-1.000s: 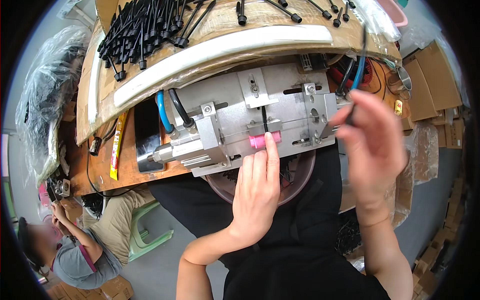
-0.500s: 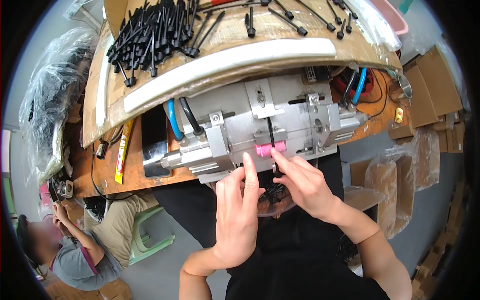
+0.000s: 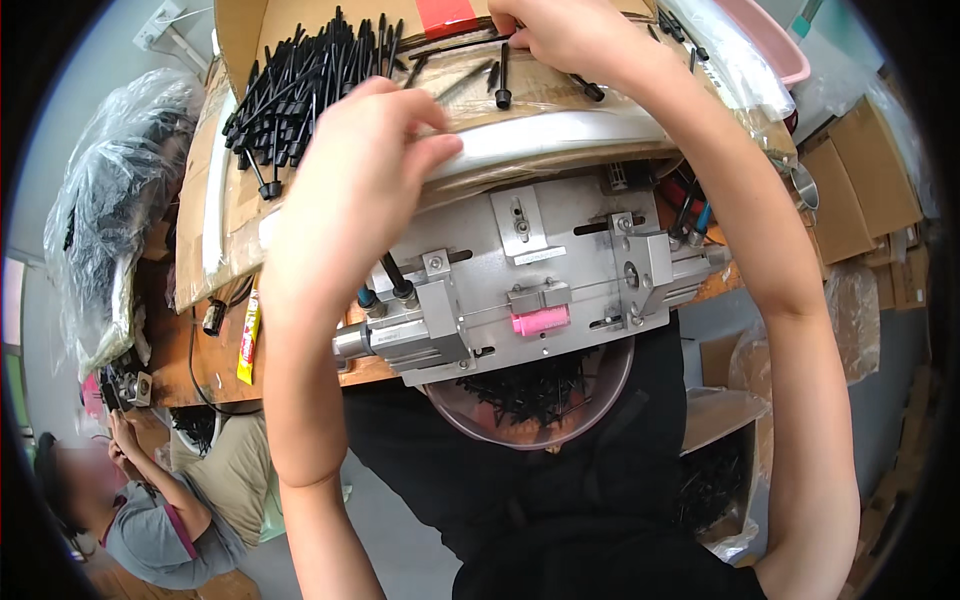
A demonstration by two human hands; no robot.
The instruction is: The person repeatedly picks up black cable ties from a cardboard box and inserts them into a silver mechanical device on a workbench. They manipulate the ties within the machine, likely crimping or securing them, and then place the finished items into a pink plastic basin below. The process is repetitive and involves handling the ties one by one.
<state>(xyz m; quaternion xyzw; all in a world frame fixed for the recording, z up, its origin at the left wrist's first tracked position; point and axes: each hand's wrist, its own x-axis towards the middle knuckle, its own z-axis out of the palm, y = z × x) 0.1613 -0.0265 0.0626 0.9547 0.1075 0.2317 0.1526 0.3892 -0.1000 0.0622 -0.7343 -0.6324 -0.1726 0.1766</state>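
- While the metal fixture [image 3: 588,262] on the bench [image 3: 165,350] has no stem laid across it, both hands are beyond it over the cardboard sheet [image 3: 545,92]; I take this as a pause between one piece and the next.
- The left hand [image 3: 365,150], blurred, hangs over the sheet's near left part, its thumb and fingers spread, nothing seen between them.
- The right hand [image 3: 555,30] is toward the sheet's far edge, fingertips at the right end of a black stem [image 3: 455,46]; whether they pinch it or only touch it, I cannot tell.
- Left to do, as I judge it: the thick heap [image 3: 320,85] at the sheet's left side, plus a few loose stems toward its far right corner.
- Done, probably: the many stems in the bowl [image 3: 613,388] below the bench's near edge, though nothing shows how they were worked.
- That stem at the right fingertips looks thin, dark and straight, its right end hidden; a loose stem [image 3: 503,80] nearby has a thicker collar facing the sheet's near edge.
- The pink block [image 3: 541,321] at the fixture's near edge bears nothing.
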